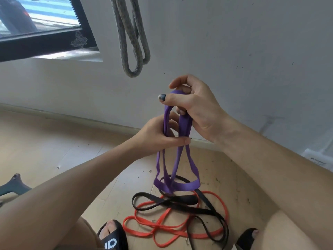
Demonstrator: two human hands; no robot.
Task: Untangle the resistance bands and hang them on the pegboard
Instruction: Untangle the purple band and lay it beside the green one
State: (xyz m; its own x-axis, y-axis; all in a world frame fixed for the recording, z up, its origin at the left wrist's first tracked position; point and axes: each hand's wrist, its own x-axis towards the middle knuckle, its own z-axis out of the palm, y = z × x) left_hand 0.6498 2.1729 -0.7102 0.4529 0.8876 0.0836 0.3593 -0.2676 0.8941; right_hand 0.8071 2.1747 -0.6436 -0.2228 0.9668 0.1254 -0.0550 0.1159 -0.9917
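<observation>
Your right hand (191, 107) gripping the flat purple rubber band's (177, 159) top loop, left hand (158, 136) pinching its strands, red band (173, 224) and black band (180, 202) coiled on the wooden floor (54, 150).

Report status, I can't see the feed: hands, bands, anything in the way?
Both hands, left hand and right hand, grip purple band, lifted. Black band and red band tangled on floor. Grey band hanging on wall.

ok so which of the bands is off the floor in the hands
The purple band: both the left hand and right hand grip it, while the black band and red band lie tangled on the floor.
</observation>
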